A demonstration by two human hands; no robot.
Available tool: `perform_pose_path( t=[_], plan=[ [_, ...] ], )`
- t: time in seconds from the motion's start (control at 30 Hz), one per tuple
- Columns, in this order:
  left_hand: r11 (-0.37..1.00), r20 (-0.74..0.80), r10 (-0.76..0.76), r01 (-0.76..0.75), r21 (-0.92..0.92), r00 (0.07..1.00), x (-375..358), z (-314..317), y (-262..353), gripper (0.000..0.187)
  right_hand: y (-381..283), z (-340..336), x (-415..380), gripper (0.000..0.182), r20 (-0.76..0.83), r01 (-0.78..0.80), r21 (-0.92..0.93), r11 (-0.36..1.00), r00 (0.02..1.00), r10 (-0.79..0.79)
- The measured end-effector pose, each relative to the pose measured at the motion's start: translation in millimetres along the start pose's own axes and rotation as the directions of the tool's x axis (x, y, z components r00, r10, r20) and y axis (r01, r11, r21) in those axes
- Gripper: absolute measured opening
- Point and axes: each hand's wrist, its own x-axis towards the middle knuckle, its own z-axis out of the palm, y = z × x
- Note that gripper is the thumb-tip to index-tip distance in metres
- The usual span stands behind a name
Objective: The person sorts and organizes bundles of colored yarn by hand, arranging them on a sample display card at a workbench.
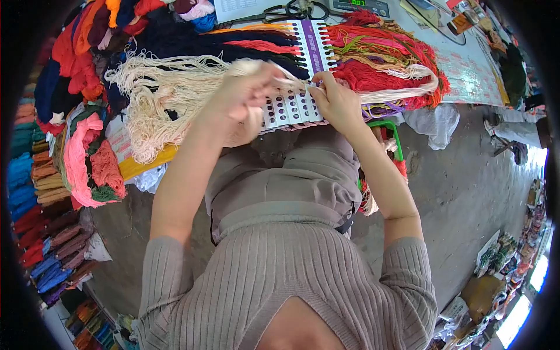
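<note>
A white card (284, 111) with rows of round holes and a purple strip (314, 49) lies across the table edge in front of me. Coloured threads are looped through the holes on both its sides. My left hand (248, 99), blurred by motion, is curled around cream thread (175, 93) at the card's left side. A strand runs from it towards my right hand (337, 102), whose thumb and forefinger pinch together at the card's right edge, apparently on the same thread. Beyond that hand a cream loop (402, 92) lies over the red threads (373, 73).
Black scissors (297, 10) and a digital scale (359, 7) sit at the back of the table. Heaped yarn (76, 52) covers the left side, with stacked skeins below. A green-rimmed basket (398, 143) stands by my right leg. A plastic bag (433, 123) hangs at the table edge.
</note>
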Motion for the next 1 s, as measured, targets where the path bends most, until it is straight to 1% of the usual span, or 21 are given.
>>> perform_pose_path(
  t=[0.07, 0.13, 0.17, 0.23, 0.27, 0.3, 0.33, 0.4, 0.43, 0.47, 0.5, 0.53, 0.6, 0.63, 0.7, 0.8, 0.83, 0.87, 0.93, 0.97, 1.0],
  plan=[
    [0.975, 0.227, 0.14, -0.095, -0.199, 0.964, -21.9, -2.7, 31.0, 0.024, 1.1, 2.8, -4.0, 0.024, -0.033, 0.006, -0.006, 1.0, 0.999, -0.006],
    [0.932, 0.031, 0.201, -0.182, -0.314, 0.979, -38.8, 23.1, 45.0, 0.034, 3.6, 8.5, -6.9, 0.023, -0.059, 0.033, -0.018, 0.999, 0.998, -0.034],
    [0.952, 0.092, 0.199, -0.17, -0.255, 0.976, -34.3, 26.2, 38.6, 0.043, 7.9, 11.4, -7.4, 0.022, -0.15, 0.06, 0.107, 0.992, 0.988, -0.044],
    [0.997, 0.147, -0.064, 0.07, -0.035, 0.987, -15.5, 33.5, 17.1, 0.063, 8.3, 12.1, -7.0, 0.018, -0.238, 0.082, 0.434, 0.897, 0.971, 0.026],
    [0.968, 0.08, -0.233, 0.223, 0.11, 0.969, 1.5, 31.3, -2.3, 0.063, 7.8, 11.8, -6.7, 0.018, -0.24, 0.092, 0.427, 0.899, 0.971, 0.015],
    [0.949, 0.099, -0.102, 0.067, 0.309, 0.99, 4.2, 44.6, -16.1, 0.055, 9.5, 12.8, -7.5, 0.019, -0.201, 0.053, 0.531, 0.846, 0.977, 0.065],
    [0.903, 0.038, -0.165, 0.135, 0.407, 0.986, 0.0, 56.7, -15.1, 0.039, 11.5, 13.2, -8.3, 0.019, -0.158, 0.011, 0.626, 0.78, 0.981, 0.113],
    [0.895, 0.093, -0.089, 0.039, 0.445, 0.992, 15.7, 49.1, -35.3, 0.023, 9.0, 12.0, -9.3, 0.02, -0.176, 0.016, 0.427, 0.904, 0.982, 0.066],
    [0.841, 0.03, 0.065, -0.071, 0.536, 0.997, 19.3, 48.7, -38.3, 0.016, 5.2, 10.3, -8.8, 0.019, -0.209, 0.052, 0.258, 0.965, 0.978, 0.003],
    [0.64, 0.09, 0.409, -0.356, 0.681, 0.908, 27.0, 36.0, -45.5, 0.014, -1.5, 8.7, -7.2, 0.016, -0.228, 0.078, 0.198, 0.977, 0.973, -0.031],
    [0.329, 0.208, 0.679, -0.546, 0.77, 0.704, 34.0, 22.5, -52.9, 0.013, -4.2, 9.4, -7.8, 0.016, -0.234, 0.068, 0.2, 0.977, 0.972, -0.02],
    [0.274, 0.162, 0.77, -0.55, 0.789, 0.617, 18.4, 35.4, -41.0, 0.011, -6.6, 10.8, -6.4, 0.017, -0.201, 0.076, 0.085, 0.993, 0.978, -0.058],
    [0.669, -0.051, 0.537, -0.389, 0.633, 0.842, -0.9, 43.4, -31.5, 0.018, -11.3, 10.8, -1.7, 0.02, -0.146, 0.085, -0.05, 0.995, 0.985, -0.091],
    [0.956, -0.161, 0.205, -0.162, 0.246, 0.965, -12.6, 43.9, -24.2, 0.021, -10.8, 12.7, 0.1, 0.02, -0.15, 0.088, -0.046, 0.995, 0.984, -0.093],
    [0.989, 0.027, 0.144, -0.145, 0.022, 0.989, -54.4, 51.2, 8.9, 0.024, -6.9, 16.2, 1.5, 0.012, -0.21, 0.14, -0.054, 0.989, 0.966, -0.148],
    [0.924, -0.046, 0.381, -0.382, -0.016, 0.923, -101.4, 24.1, 48.8, 0.027, -7.0, 11.0, 0.7, 0.013, -0.145, 0.111, -0.048, 0.993, 0.982, -0.117],
    [0.845, -0.292, 0.535, -0.494, 0.206, 0.793, -111.6, 14.0, 54.3, 0.027, -5.0, 11.7, 0.5, 0.012, -0.157, 0.131, -0.013, 0.991, 0.979, -0.131],
    [0.732, -0.464, 0.681, -0.515, 0.445, 0.567, -119.1, 7.0, 59.7, 0.026, -2.7, 12.8, 0.0, 0.012, -0.18, 0.151, 0.026, 0.988, 0.973, -0.144],
    [0.117, -0.109, 0.992, -0.174, 0.978, 0.058, -123.6, 0.1, 70.8, 0.033, 0.9, 13.5, -6.0, 0.014, -0.207, 0.079, 0.062, 0.995, 0.976, -0.065],
    [0.086, -0.084, 0.994, -0.02, 0.996, 0.073, -126.8, 3.2, 66.9, 0.034, 9.5, 18.5, -6.8, 0.014, -0.248, 0.079, 0.069, 0.994, 0.967, -0.059],
    [0.026, -0.011, 0.99, -0.103, 0.994, 0.139, -109.4, 1.6, 53.1, 0.032, 16.7, 22.2, -6.7, 0.013, -0.241, 0.033, 0.229, 0.973, 0.97, 0.024]
  ],
)
